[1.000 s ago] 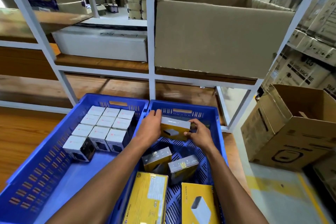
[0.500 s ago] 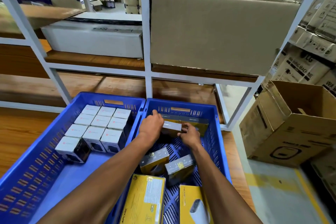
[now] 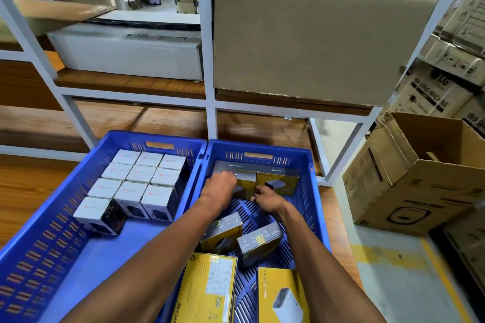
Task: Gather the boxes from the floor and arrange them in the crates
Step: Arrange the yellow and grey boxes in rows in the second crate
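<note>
Yellow box (image 3: 245,183) in right crate (image 3: 312,191), left hand (image 3: 221,186) gripping, right hand (image 3: 267,198) beside

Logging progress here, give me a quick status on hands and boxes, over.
Left hand on top of yellow box at right crate far wall. Right hand touching its base. Loose boxes beneath the forearms.

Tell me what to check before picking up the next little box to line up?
1. Left hand free: not ok, it rests on the yellow box at the back of the right crate.
2. Right hand free: cannot tell, its fingers are at that box's lower edge.
3. That box against its neighbour: ok.
4. Loose boxes within reach: ok, two small ones lie tilted below the hands.
5. Space in front of the back row: ok, bare crate floor shows.
</note>
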`<state>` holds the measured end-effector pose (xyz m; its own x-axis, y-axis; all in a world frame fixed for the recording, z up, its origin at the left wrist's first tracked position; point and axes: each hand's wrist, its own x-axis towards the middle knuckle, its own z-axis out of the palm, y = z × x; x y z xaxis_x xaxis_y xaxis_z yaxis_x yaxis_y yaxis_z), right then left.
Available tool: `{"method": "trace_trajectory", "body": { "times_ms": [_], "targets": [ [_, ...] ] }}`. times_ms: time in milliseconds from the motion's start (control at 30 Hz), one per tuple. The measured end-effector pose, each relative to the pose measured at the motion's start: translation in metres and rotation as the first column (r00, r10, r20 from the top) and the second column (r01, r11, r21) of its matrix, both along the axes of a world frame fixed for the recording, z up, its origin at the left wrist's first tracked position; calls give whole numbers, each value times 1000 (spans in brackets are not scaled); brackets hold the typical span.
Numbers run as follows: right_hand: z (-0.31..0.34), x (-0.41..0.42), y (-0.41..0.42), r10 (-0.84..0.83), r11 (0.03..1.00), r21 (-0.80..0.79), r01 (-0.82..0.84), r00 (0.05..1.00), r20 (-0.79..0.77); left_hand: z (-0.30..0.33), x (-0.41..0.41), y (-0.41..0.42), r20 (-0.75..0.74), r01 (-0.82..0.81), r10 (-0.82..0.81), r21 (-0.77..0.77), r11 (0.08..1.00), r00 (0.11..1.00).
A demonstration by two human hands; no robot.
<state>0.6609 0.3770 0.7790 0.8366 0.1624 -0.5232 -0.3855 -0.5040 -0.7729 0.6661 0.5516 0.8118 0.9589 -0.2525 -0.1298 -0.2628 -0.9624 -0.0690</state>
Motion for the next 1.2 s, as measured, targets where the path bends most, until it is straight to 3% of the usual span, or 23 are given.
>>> {"method": "trace_trajectory", "body": {
  "times_ms": [200, 467, 633, 800, 1000, 1200],
  "targets": [
    [5, -6, 3, -35, 999, 20, 36, 997, -62, -26, 1, 4, -262, 88, -66, 72, 994, 963],
    [3, -8, 1, -1, 995, 95, 8, 997, -72, -45, 9, 0, -409, -57, 43, -24, 998, 911],
    [-4, -5, -2, -2, 998, 66, 5, 999, -45, -42, 14, 2, -453, -32, 7, -47, 998, 892],
    [2, 2, -3, -43, 996, -76, 41, 999, -21, -17, 15, 1, -464, -81, -62, -281, 956, 884],
    [9, 4, -18, -93, 989, -112, 92, 996, -1, 22, -16, -20, -450, -28, -232, -500, 866, 862],
    [10, -10, -26, -234, 970, -53, 236, 972, 36, 43, -52, -39, -410, 237, -338, -278, 931, 847]
  ]
}}
